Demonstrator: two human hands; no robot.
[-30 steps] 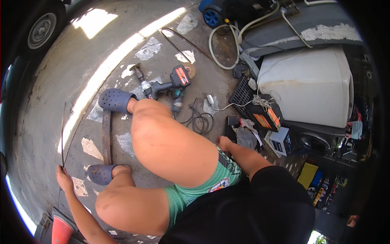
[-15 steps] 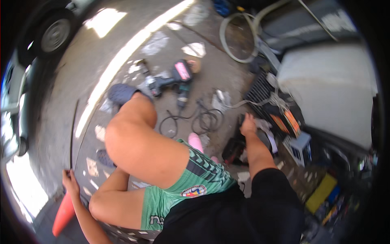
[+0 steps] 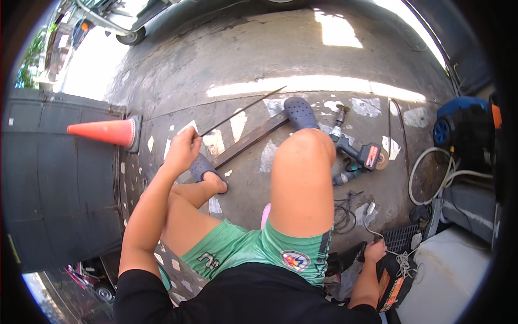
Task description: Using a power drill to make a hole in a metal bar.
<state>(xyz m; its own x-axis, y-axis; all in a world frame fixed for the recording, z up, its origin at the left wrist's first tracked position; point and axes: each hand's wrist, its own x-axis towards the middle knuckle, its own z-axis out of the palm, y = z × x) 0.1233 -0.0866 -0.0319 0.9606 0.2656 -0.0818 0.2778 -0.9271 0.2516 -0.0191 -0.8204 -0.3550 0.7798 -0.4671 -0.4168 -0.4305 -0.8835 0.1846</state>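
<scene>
Barred just beyond the flat metal bar [image 3: 251, 140] by a thin rod [image 3: 243, 112]; hemmed in at both its ends by clogs [image 3: 300, 113]; cluttered to its right with power tools [image 3: 371, 154]; passable on its near side, between the legs [image 3: 302, 189].

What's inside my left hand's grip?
Your left hand holds a thin dark rod; a long stretch shows, slanting toward the upper right. The part within the grip is covered, so whether it ends there can't be seen.

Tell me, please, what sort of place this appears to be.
Probably a garage or driveway used as a workshop: power tools lie on a patchy floor, with an orange traffic cone to the left and a vehicle's wheel beyond.
</scene>
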